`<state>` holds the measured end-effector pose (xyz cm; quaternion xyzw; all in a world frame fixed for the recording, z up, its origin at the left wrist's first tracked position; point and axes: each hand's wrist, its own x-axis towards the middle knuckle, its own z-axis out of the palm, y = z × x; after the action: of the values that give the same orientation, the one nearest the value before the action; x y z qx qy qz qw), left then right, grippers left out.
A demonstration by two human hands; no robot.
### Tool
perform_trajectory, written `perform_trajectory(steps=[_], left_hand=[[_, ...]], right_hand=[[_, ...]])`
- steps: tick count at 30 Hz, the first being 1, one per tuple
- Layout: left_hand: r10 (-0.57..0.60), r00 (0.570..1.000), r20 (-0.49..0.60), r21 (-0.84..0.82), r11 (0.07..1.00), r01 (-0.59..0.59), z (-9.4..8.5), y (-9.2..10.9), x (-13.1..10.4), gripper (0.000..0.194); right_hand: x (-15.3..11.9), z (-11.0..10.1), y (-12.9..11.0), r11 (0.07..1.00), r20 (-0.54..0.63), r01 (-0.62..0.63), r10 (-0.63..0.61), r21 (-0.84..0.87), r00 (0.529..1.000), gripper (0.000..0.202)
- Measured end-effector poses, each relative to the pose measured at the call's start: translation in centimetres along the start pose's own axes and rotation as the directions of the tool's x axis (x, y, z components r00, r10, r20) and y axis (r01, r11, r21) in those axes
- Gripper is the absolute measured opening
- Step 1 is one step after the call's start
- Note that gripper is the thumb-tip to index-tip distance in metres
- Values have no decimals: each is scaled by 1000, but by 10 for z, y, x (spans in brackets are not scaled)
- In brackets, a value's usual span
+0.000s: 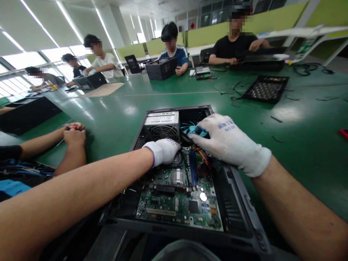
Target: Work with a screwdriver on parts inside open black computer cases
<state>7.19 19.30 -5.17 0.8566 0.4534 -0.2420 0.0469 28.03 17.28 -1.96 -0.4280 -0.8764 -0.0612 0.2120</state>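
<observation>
An opened computer case lies in front of me with its inside facing up. Inside it are a green motherboard and, at the far left, a power supply. A fan with blue-green blades shows beside the power supply. My right hand, in a white glove, closes thumb and fingers at the fan's right side. My gloved left hand is closed near a dark cable loop over the board; its fingertips are hidden. Coloured wires run below my right hand.
On the green table lie a black perforated panel and loose cables at the right. A neighbour's hands are close on my left. Several people sit across the table, some with computer cases.
</observation>
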Motion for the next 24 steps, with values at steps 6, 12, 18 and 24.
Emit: perform_trajectory(steps=[6,12,18,24], left_hand=[[-2,1000,9,8,1000,2,-2,1,0,39],[5,1000,-19,-7,1000,-5,1,-2,2,39],[2,1000,-27,1,1000,-2,6,-4,3,40],[16,1000,-21,14,1000,-16,4,-4,2,41]], right_hand=[[0,-1,-1,1000,-2,-6,6,1,1000,41],[0,-1,0,1000,3,-3,3,0,1000,41],[1,0,0,1000,8,-13,13,-13,1000,43],[1,-1,-1,1000,21,-19,20,-17,1000,43]])
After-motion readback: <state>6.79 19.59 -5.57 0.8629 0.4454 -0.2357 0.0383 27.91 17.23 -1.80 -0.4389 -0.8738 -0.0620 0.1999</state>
